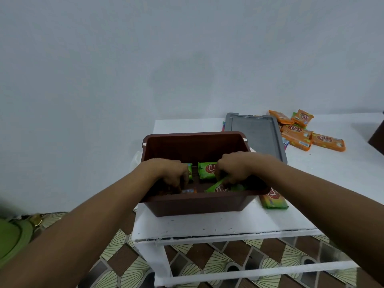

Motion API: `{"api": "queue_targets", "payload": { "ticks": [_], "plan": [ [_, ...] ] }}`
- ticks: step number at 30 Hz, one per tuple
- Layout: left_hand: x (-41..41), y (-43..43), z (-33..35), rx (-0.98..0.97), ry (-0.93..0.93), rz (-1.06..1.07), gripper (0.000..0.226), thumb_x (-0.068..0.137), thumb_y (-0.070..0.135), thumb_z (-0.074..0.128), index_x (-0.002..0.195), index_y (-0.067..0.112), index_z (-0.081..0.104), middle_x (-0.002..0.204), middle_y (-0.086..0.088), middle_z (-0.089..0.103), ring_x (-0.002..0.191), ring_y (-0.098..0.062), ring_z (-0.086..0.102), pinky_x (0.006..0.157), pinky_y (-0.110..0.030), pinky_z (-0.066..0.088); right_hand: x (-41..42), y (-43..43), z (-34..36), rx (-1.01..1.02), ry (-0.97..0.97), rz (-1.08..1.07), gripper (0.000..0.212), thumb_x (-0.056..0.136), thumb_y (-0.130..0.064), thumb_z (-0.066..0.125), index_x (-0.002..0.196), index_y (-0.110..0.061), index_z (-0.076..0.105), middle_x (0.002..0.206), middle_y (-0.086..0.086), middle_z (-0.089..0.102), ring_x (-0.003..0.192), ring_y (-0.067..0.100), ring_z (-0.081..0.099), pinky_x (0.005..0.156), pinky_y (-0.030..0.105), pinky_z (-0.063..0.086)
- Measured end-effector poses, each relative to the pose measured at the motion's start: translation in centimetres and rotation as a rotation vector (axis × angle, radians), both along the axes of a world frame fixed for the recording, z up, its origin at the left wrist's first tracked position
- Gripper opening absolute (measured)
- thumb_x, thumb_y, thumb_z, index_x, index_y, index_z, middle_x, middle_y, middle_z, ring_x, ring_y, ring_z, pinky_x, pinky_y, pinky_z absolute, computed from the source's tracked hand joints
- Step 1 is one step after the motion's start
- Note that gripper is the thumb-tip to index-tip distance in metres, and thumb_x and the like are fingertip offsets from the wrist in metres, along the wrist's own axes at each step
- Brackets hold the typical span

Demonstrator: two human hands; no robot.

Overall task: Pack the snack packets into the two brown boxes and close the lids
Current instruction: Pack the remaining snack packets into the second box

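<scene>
So far: packing looked early; only a few packets lay in the box (pixel 195 202), and most were outside it.
Box: brown, lid off, it stood at the near left of the white surface (pixel 218 227).
Left grip (pixel 172 173): it was down inside the box at the left, fingers curled downward beside a green edge packet (pixel 189 170); whether it held anything could not be told.
Right grip (pixel 234 169): it was inside the box at the right, fingers curled round a tilted packet (pixel 220 187), green, slanting down toward the box floor.
Flat packet (pixel 207 170): green, it lay on the box floor between the two grips.
Loose packet (pixel 274 199): green, it lay on the surface just right of the box's near corner.
Orange packets (pixel 301 132): a heap of several sat at the far right, well apart from the box.
Lid (pixel 255 136): grey, it lay flat behind the box to the right, touching the orange heap.
Second box: a dark shape (pixel 377 138) cut off at the right edge may have been it; this could not be told.
Left to do: by my judgement, nearly all of it: settle the tilted packet, bring in the loose and orange packets, fill the other box, and shut both lids.
</scene>
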State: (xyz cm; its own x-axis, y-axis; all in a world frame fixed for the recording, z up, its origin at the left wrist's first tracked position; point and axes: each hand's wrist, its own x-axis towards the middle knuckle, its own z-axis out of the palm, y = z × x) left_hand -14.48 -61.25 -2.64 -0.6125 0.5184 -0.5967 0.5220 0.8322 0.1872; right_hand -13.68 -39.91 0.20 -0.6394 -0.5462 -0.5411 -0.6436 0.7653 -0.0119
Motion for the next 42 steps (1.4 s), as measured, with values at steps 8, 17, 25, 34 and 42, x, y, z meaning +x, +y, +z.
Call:
{"api": "queue_targets", "payload": {
  "ticks": [8,17,25,34,42],
  "plan": [
    [-0.2,-0.9,-0.1,0.057,0.003,-0.005,0.024,0.094,0.014,0.060,0.114,0.021,0.071,0.119,-0.001,0.065,0.106,-0.019,0.059,0.093,-0.038,0.051,0.5,0.1,-0.2,0.074,-0.011,0.062,0.032,0.094,-0.032,0.058,0.126,-0.032,0.061,0.121,-0.001,0.057,0.105,0.019,0.056,0.085,0.032,0.049],
    [-0.2,0.1,1.1,0.103,0.071,0.004,0.023,0.095,0.022,0.059,0.115,0.024,0.070,0.111,0.008,0.064,0.097,-0.011,0.058,0.088,-0.032,0.050,1.3,5.3,1.7,-0.528,0.325,-0.004,0.020,0.089,-0.013,0.057,0.100,-0.023,0.070,0.106,-0.011,0.065,0.098,0.004,0.057,0.090,0.030,0.049],
    [0.2,6.7,3.7,0.431,0.448,0.042,0.014,0.093,0.025,0.059,0.102,0.022,0.069,0.087,0.005,0.065,0.077,-0.011,0.059,0.075,-0.036,0.050,3.8,16.3,-4.4,-0.813,0.542,-0.340,0.023,0.096,-0.025,0.046,0.112,-0.021,0.062,0.115,0.001,0.062,0.108,0.018,0.054,0.090,0.033,0.044],
    [1.2,19.7,6.2,0.557,0.631,0.096,0.022,0.095,0.031,0.056,0.112,0.020,0.065,0.109,0.004,0.058,0.101,-0.013,0.052,0.088,-0.035,0.046,2.6,28.1,-7.0,-0.393,0.443,-0.508,0.033,0.096,-0.031,0.054,0.128,-0.030,0.052,0.141,-0.004,0.048,0.129,0.018,0.039,0.104,0.038,0.035],
    [1.0,30.2,2.7,0.230,0.400,0.065,0.042,0.095,0.041,0.056,0.131,0.020,0.058,0.134,-0.003,0.055,0.118,-0.022,0.051,0.101,-0.039,0.043,-0.2,34.3,-8.8,-0.368,0.374,-0.700,0.054,0.096,-0.028,0.050,0.147,-0.028,0.032,0.159,0.001,0.022,0.144,0.024,0.021,0.112,0.049,0.027]
  ]
}}
